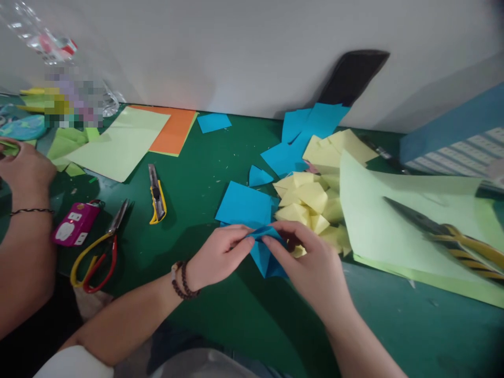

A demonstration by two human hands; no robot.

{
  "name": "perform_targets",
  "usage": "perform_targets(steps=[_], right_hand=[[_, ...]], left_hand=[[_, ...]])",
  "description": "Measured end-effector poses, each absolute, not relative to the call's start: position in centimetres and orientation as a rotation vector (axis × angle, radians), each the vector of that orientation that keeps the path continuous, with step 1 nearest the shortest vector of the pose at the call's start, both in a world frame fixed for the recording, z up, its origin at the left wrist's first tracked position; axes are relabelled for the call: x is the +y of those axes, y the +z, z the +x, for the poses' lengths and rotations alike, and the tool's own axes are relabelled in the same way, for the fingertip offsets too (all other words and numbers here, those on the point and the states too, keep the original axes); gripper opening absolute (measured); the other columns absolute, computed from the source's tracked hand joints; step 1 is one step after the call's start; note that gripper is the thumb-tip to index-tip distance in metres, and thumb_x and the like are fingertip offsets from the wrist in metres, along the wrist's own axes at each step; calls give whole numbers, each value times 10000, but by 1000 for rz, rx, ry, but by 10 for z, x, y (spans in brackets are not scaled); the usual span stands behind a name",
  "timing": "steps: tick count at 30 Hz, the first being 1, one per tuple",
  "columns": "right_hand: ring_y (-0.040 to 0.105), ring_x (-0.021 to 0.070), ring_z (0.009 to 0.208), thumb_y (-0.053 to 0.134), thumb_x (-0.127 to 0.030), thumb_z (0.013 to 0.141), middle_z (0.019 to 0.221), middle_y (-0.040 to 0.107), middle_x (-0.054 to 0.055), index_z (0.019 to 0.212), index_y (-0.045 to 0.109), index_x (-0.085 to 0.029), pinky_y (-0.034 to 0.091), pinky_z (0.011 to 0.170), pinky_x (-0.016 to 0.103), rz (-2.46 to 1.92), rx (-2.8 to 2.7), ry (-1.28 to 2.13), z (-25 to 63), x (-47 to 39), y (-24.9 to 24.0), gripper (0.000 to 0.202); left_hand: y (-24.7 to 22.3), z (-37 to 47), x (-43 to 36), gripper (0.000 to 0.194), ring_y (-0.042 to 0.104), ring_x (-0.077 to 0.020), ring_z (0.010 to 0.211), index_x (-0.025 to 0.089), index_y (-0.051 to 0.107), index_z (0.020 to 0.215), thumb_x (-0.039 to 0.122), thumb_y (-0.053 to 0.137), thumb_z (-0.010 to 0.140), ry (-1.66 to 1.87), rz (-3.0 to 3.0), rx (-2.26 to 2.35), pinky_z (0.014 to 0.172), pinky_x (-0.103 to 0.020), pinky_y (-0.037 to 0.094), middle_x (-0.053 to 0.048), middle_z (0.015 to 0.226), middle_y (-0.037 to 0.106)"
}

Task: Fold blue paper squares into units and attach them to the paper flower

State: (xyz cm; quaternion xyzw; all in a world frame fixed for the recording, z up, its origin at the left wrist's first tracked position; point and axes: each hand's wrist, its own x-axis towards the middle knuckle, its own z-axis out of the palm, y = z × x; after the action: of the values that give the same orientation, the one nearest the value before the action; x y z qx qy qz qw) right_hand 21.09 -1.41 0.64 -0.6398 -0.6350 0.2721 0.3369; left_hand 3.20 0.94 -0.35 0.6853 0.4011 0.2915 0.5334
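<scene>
Between my two hands is a partly folded piece of blue paper (pixel 264 257), its lower flaps hanging in a point. My left hand (pixel 222 254), with dark beads at the wrist, pinches its left edge between thumb and fingers. From the other side my right hand (pixel 309 262) pinches the upper right edge, thumb in front; some fingertips are hidden behind the paper. Just beyond lies a flat square blue sheet (pixel 244 202). Folded pale yellow paper pieces (pixel 311 199) are heaped beside my right hand.
Left of me are scissors (pixel 104 249), a yellow utility knife (pixel 156 197) and a purple box (pixel 76 224). A co-worker's hand (pixel 29 168) holds green paper. Light green sheets (pixel 378 210) with larger scissors (pixel 444 231) lie right. More blue paper (pixel 301 134) rests near the wall.
</scene>
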Motion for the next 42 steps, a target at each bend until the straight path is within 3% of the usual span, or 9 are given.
perform_targets(steps=[6,12,18,21,26,28,33,42], right_hand=[[556,145,582,621,-380,823,705,658,15,827,690,-224,470,542,270,-1638,-1668,744,214,-12,2,170],[568,139,584,616,-351,829,721,653,14,849,684,-220,475,533,260,-1636,-1685,764,212,-13,1,148],[603,135,670,635,-301,834,844,649,23,1040,679,-244,514,590,249,-1494,-1726,772,209,-13,5,218],[603,138,696,631,-275,829,873,652,27,971,681,-246,516,612,254,-1452,-1746,745,208,-14,6,153],[607,138,632,617,-303,819,755,656,1,809,613,-229,500,574,250,-1600,-1587,799,211,-14,3,75],[613,139,629,620,-312,809,756,656,-1,838,597,-228,503,573,251,-1634,-1538,811,212,-14,1,92],[647,170,752,624,-329,805,922,700,33,1018,628,-236,537,664,295,-1611,-1595,786,210,-13,0,233],[638,185,720,607,-342,825,807,705,22,843,701,-249,532,671,320,-1638,-1671,780,213,-12,-1,133]], left_hand=[[-4,32,8,375,363,-103,589,179,388,596,315,453,939,585,1582,1039,560,-243,295,34,614,357],[-8,35,7,133,469,-113,669,138,605,835,243,526,852,576,1421,978,614,-226,397,2,764,535],[-7,32,9,226,533,-139,757,152,676,920,161,464,842,590,1452,1007,695,-245,441,-16,814,595],[-6,32,9,251,566,-149,824,153,690,952,135,475,823,607,1572,958,713,-245,463,-41,908,606],[-7,32,7,462,616,-153,927,164,572,1243,135,574,782,713,1558,1037,741,-232,534,-75,1101,617],[-7,31,8,397,633,-159,987,171,587,1195,154,595,799,757,1512,1112,795,-233,547,-66,1109,650],[-3,29,10,180,679,-149,902,186,684,984,165,609,822,754,1601,1194,791,-230,554,-30,1005,721],[-3,29,10,150,694,-160,901,193,725,945,166,617,845,751,1653,1183,761,-228,563,-28,980,743]])
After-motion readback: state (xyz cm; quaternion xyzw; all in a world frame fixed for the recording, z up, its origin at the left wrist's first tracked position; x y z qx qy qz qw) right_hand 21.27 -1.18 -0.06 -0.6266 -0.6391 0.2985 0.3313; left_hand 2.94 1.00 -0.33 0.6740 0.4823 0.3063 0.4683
